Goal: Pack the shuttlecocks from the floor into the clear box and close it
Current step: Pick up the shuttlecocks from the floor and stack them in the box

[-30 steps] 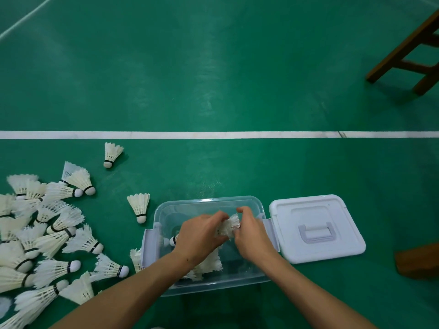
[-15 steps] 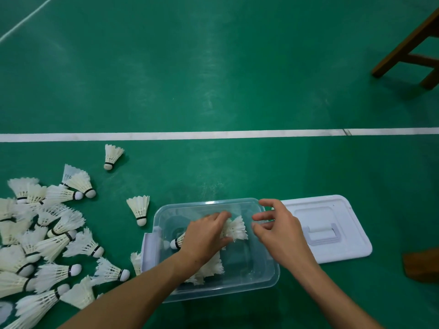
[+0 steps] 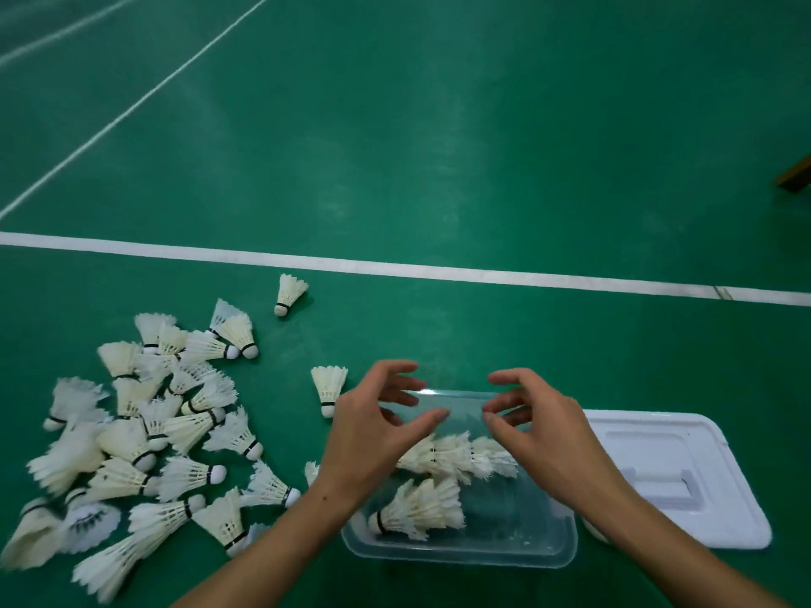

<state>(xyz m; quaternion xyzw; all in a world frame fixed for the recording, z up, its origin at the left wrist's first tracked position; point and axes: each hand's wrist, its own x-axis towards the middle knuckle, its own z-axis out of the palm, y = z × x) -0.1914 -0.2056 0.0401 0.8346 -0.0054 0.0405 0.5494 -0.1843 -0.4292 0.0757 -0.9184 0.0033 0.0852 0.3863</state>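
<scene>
Since the earlier frame both hands have risen out of the clear box (image 3: 461, 550) and released the shuttlecocks; the view has also turned left. In the head view, the left hand (image 3: 368, 436) and the right hand (image 3: 544, 432) hover above the box, apart from each other, fingers loosely curled and holding nothing. Inside the box lie two stacked rows of shuttlecocks (image 3: 456, 458), one behind the other. The white lid (image 3: 676, 476) lies just right of the box, handle side up. Left of the box a loose pile of shuttlecocks (image 3: 145, 436) covers the green floor (image 3: 439, 147).
</scene>
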